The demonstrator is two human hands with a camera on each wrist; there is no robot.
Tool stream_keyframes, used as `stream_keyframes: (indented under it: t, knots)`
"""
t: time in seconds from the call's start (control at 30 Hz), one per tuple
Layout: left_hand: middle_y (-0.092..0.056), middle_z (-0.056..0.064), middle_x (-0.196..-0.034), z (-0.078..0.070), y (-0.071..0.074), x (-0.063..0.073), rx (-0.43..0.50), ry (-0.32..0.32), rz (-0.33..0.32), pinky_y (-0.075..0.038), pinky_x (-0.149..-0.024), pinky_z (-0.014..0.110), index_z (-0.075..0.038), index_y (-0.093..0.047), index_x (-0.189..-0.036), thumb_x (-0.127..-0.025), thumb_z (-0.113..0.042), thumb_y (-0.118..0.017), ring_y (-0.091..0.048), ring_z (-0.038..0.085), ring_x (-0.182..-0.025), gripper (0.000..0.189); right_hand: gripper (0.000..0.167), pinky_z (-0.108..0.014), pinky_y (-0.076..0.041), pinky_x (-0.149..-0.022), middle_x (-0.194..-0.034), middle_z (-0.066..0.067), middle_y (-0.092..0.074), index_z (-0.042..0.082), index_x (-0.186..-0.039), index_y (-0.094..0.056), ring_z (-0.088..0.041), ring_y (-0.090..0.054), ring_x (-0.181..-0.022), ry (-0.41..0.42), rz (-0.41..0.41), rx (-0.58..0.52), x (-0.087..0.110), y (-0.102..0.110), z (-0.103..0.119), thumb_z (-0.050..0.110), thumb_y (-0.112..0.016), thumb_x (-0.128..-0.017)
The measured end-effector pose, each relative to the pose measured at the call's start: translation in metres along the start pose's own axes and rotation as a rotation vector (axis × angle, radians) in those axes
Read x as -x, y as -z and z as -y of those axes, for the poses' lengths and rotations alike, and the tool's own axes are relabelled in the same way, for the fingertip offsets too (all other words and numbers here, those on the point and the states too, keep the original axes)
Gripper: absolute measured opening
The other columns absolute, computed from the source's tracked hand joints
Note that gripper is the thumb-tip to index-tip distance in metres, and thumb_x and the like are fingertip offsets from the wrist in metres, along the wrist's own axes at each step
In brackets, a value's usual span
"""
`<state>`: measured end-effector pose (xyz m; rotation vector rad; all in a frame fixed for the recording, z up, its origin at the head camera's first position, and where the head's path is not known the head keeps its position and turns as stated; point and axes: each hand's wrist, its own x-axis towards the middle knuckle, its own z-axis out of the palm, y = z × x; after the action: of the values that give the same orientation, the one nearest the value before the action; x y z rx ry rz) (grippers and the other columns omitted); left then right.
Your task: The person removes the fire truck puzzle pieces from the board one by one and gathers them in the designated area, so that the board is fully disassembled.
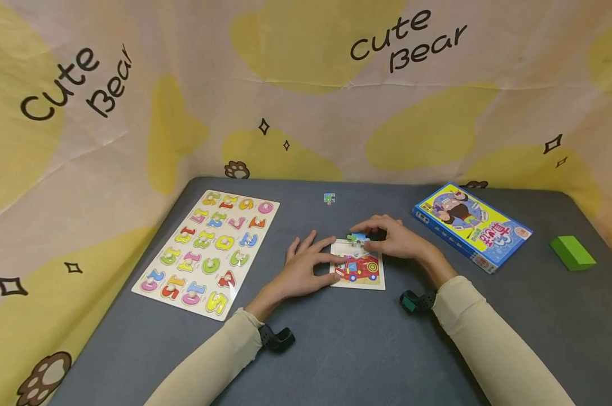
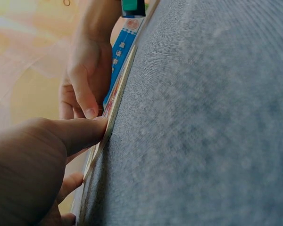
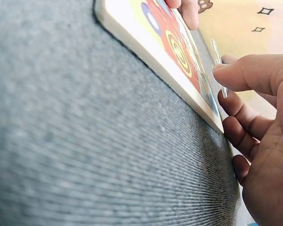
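A small jigsaw board (image 1: 359, 283) with a red truck picture lies flat on the table, its upper part pale. My left hand (image 1: 304, 272) rests over its left side, fingers spread and the thumb (image 2: 87, 129) pressing at the near edge. Above the board's far edge, my right hand (image 1: 402, 241) pinches a jigsaw piece (image 1: 356, 238), blue and green, between thumb and fingers. In the right wrist view the piece (image 3: 215, 48) appears nearly edge-on, tilted and close over the board.
Another jigsaw piece (image 1: 329, 198) lies near the table's back edge. On the left is a white number board (image 1: 219, 220). A blue and yellow box (image 1: 470, 225) and a green block (image 1: 572, 253) sit to the right. Printed cloth (image 1: 306, 101) hangs behind the table.
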<state>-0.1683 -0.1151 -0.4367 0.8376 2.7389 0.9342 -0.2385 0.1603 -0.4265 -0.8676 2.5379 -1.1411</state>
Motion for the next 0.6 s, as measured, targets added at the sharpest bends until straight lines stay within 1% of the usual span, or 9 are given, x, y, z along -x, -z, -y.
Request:
stream_keyframes:
  t: [0.13,0.27,0.43,0.6]
  knots:
    - [-0.04,0.002,-0.163,-0.0002,-0.0004,0.0003,0.0,-0.013,-0.014,0.002,-0.119,0.07,-0.032,-0.07,-0.132,-0.094,-0.035,-0.071,-0.009,0.041,-0.159,0.038,0.039,-0.041,-0.034,-0.088,-0.117,-0.008,-0.064,0.018,-0.134,-0.068,-0.023,-0.046,-0.104,-0.008,-0.006,-0.016,-0.0019,0.0021,-0.0015,0.016,-0.07,-0.095]
    - [-0.04,0.001,-0.163,0.0004,-0.0012,-0.0001,-0.004,-0.008,-0.014,0.002,-0.12,0.07,-0.033,-0.07,-0.132,-0.094,-0.036,-0.071,-0.009,0.04,-0.159,0.038,0.038,-0.04,-0.036,-0.088,-0.114,-0.009,-0.064,0.016,-0.134,-0.068,-0.023,-0.047,-0.104,-0.012,-0.019,-0.017,-0.004,0.0033,-0.0025,0.017,-0.07,-0.096]
    - [-0.039,-0.002,-0.164,0.0014,-0.0019,-0.0002,-0.009,0.004,-0.004,0.003,-0.12,0.068,-0.035,-0.069,-0.133,-0.094,-0.038,-0.07,-0.009,0.038,-0.159,0.039,0.038,-0.041,-0.037,-0.091,-0.116,-0.009,-0.064,0.017,-0.134,-0.068,-0.023,-0.048,-0.105,-0.034,-0.026,-0.017,-0.0065,0.0047,-0.0037,0.016,-0.069,-0.097]
    - [-0.039,-0.001,-0.164,0.002,-0.0019,-0.0001,-0.001,0.003,-0.005,0.003,-0.12,0.068,-0.035,-0.069,-0.133,-0.094,-0.038,-0.07,-0.008,0.038,-0.159,0.039,0.039,-0.041,-0.038,-0.091,-0.119,-0.01,-0.064,0.016,-0.136,-0.066,-0.024,-0.048,-0.107,-0.035,-0.03,-0.019,-0.0082,0.0064,-0.0043,0.015,-0.067,-0.097]
